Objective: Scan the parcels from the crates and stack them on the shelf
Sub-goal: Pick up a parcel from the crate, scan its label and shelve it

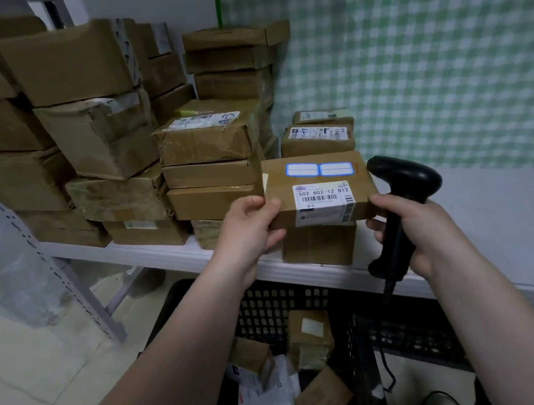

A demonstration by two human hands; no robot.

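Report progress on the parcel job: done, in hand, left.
Done: many stacked parcels sit on the shelf. In hand: the left hand holds a labelled parcel over the shelf edge, and the right hand grips the scanner. Left: several loose parcels lie in the black crate below.

The left hand [246,236] grips the left edge of a flat brown parcel [314,178] with a white barcode label and a blue-bordered sticker on top, held above the front edge of the white shelf [508,253], just over a box [320,246] standing there. The right hand [429,233] holds a black scanner [404,178] by its handle, head up, thumb against the parcel's right corner. Stacked cardboard boxes [103,136] fill the shelf's left side, and below the shelf a black crate [273,302] holds several small parcels [308,338].
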